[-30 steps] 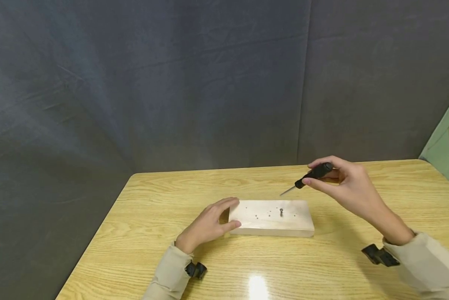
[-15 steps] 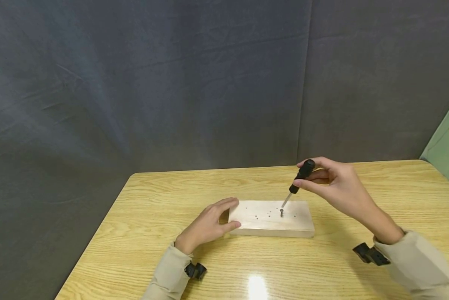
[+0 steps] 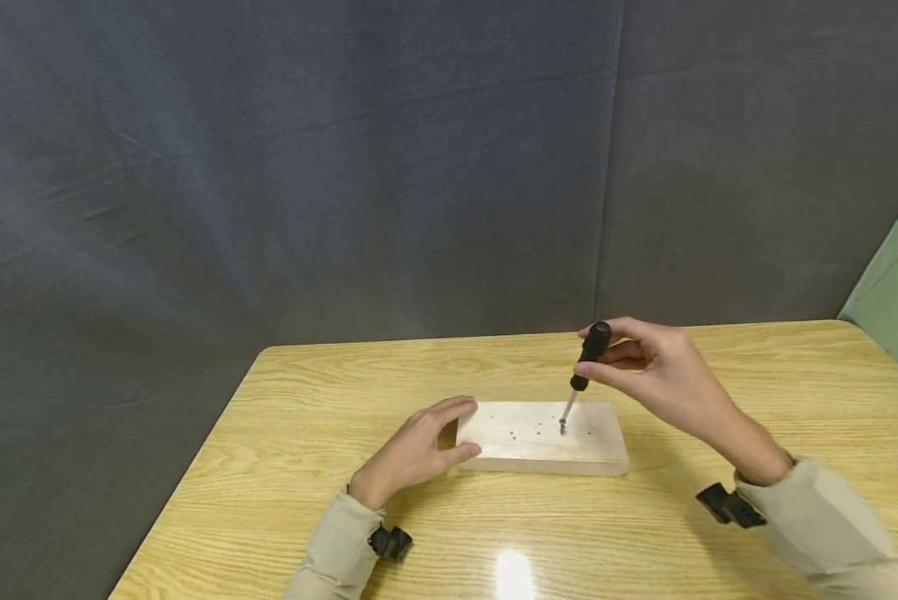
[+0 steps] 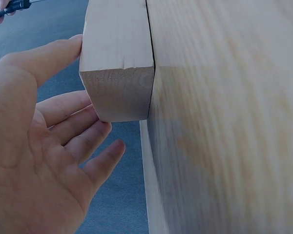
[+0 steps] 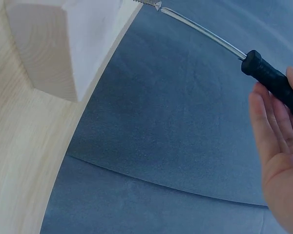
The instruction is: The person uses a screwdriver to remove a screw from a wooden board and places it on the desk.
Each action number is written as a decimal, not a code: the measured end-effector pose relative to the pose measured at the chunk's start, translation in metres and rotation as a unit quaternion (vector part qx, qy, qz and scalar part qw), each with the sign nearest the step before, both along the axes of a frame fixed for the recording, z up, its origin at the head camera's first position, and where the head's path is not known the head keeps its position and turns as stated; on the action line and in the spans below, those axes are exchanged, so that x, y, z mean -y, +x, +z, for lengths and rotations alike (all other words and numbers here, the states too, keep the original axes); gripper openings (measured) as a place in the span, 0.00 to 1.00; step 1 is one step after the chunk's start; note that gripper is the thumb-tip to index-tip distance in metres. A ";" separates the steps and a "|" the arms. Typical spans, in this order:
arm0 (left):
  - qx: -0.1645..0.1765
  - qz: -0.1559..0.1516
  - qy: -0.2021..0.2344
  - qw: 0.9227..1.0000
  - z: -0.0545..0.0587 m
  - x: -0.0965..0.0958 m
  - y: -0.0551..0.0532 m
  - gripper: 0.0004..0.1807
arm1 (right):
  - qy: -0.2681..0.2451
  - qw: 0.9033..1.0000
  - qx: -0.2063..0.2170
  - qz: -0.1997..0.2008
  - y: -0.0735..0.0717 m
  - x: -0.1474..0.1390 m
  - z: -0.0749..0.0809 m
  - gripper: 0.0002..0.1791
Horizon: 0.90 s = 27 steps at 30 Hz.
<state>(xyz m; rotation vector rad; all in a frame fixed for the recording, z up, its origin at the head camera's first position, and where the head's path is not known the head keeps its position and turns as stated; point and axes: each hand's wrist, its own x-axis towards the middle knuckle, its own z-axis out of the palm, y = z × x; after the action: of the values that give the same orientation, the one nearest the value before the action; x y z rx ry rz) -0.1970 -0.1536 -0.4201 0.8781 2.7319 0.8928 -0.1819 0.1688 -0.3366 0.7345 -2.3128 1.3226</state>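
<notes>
My right hand [image 3: 666, 383] grips a black-handled screwdriver [image 3: 596, 337] between thumb and fingers. Its metal shaft slants down, and the tip meets the head of a screw [image 3: 562, 427] standing up from a pale wooden block [image 3: 494, 452]. In the right wrist view the screwdriver [image 5: 271, 79] ends right at the head of the screw [image 5: 145, 2]. My left hand [image 3: 413, 450] holds the block's left end, thumb on the near side and fingers on the far side. The left wrist view shows the thumb and fingertips against the block [image 4: 118, 92].
Several small holes dot the block's top around the screw. The block lies flat on a wood-grain table [image 3: 329, 392]. A dark curtain [image 3: 419, 167] hangs behind the table, and a green patterned panel [image 3: 887, 292] stands at the far right.
My right hand has moved left, tipping the screwdriver steeper and bringing its tip from above the block's back edge onto the screw head. The left hand and block have stayed in place.
</notes>
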 end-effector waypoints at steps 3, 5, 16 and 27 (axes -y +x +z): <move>-0.002 0.000 0.001 1.000 0.000 0.000 0.000 0.34 | 0.011 1.000 0.003 -0.002 0.000 0.002 0.001 0.16; -0.002 0.000 0.001 1.000 0.000 0.000 0.000 0.34 | 0.019 1.000 0.005 -0.006 0.000 0.003 0.001 0.15; -0.008 0.001 -0.005 1.000 -0.001 0.000 -0.001 0.34 | 0.024 1.000 -0.016 0.003 0.001 0.006 0.004 0.16; -0.002 0.005 -0.009 1.000 -0.001 -0.001 -0.001 0.35 | 0.025 0.999 -0.031 0.010 -0.001 0.008 0.003 0.16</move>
<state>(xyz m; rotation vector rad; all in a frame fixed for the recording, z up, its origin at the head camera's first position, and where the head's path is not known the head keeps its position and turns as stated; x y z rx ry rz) -0.1979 -0.1526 -0.4207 0.8661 2.7456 0.8683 -0.1833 0.1605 -0.3331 0.8053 -2.3018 1.2372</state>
